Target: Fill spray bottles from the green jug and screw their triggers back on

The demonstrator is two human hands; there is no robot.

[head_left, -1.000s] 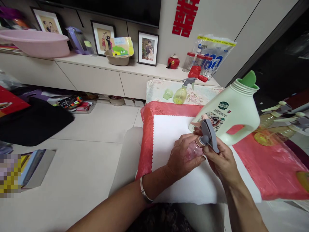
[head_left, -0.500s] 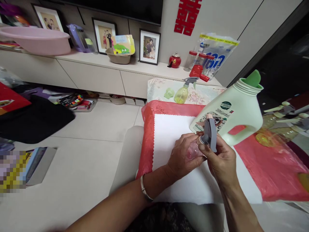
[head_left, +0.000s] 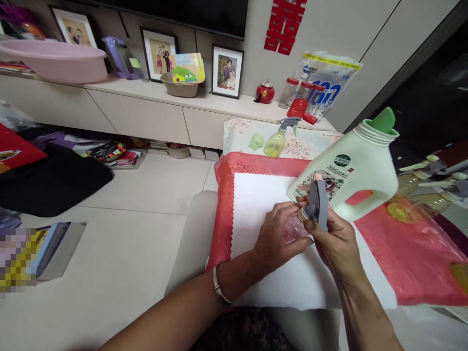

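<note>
My left hand (head_left: 274, 236) is wrapped round the clear pink body of a small spray bottle (head_left: 291, 229), tilted over the white cloth (head_left: 252, 204). At its neck, my right hand (head_left: 338, 239) grips the grey spray head (head_left: 317, 204) between thumb and fingers. The head sits at the bottle's mouth; whether it is fully screwed on I cannot tell. Just behind my hands stands a large pale green detergent jug (head_left: 361, 165) with its handle to the right. A green spout (head_left: 383, 119) shows in its uncapped mouth.
A yellow-green spray bottle (head_left: 275, 144) and a light green cap (head_left: 256, 141) are at the table's far side. Several yellowish spray bottles (head_left: 402, 207) stand at the right on red plastic sheeting (head_left: 420, 258). Beyond is a low cabinet (head_left: 139, 112).
Both hands stay on the pink bottle in nearly the same place. The fingers of my right hand have shifted very slightly at the spray head.
</note>
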